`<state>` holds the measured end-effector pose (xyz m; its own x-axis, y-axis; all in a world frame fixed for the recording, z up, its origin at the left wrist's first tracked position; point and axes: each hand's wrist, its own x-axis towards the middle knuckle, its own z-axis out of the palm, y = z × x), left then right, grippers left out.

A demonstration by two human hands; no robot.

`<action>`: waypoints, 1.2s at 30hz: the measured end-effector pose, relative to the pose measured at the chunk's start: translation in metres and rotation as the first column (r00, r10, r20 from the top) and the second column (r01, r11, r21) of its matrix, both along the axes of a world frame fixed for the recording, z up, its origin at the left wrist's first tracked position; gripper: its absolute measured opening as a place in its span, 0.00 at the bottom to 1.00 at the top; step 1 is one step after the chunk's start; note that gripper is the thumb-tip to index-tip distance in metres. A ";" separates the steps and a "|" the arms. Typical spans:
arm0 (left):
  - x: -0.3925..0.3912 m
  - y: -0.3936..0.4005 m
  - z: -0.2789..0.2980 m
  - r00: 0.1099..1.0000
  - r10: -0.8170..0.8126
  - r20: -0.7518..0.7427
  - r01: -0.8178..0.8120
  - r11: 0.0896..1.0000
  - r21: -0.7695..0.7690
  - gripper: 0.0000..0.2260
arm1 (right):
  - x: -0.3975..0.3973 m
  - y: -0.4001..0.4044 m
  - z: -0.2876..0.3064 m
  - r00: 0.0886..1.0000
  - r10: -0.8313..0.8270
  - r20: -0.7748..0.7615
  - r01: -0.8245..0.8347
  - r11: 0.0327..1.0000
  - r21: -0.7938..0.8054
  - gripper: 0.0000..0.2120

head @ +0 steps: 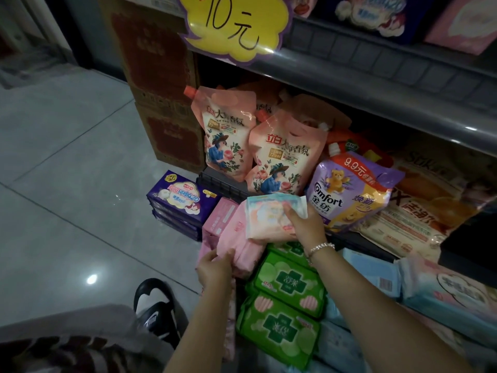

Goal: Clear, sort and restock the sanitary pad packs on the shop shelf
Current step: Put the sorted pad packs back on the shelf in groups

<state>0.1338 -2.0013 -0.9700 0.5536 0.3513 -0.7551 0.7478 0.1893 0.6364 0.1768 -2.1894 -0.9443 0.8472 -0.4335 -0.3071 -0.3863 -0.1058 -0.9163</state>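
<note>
Crouching at the bottom shelf (349, 239), the person had both hands on stock: the right hand (302, 224) gripped a pale blue-and-pink pad pack (269, 216), fingers curled over its top edge, held just above the pink packs (236, 238); the left hand (215, 267) pinched the lower end of those pink packs, which leaned together at the shelf front. Sorting looked roughly midway. Already grouped: two green packs (282, 300) lying flat in a row beside the pink ones, light blue packs (376, 273) further right, and a stack of purple packs (180, 203) set down on the floor (67, 170), off the shelf, just left of it. Still mixed in: the pink detergent pouches (277, 152) and a purple Comfort softener pouch (349, 192) stood on the same level directly behind the pads. Judged remaining work: place the held pack with its kind, lift the purple stack back up, straighten rows. A yellow price tag (234, 22) hung from the shelf above.
</note>
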 end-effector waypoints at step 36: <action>-0.163 -0.189 0.188 0.616 -0.651 0.444 0.788 0.501 -0.359 0.22 | -0.302 -0.133 0.148 0.869 -0.495 0.004 0.391 0.691 0.608 0.19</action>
<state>-0.0294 -2.1905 -0.7817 0.6090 -0.6153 -0.5005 0.6173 -0.0286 0.7862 -0.1247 -2.3225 -0.7961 0.6599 -0.5572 -0.5040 -0.0981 0.6012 -0.7931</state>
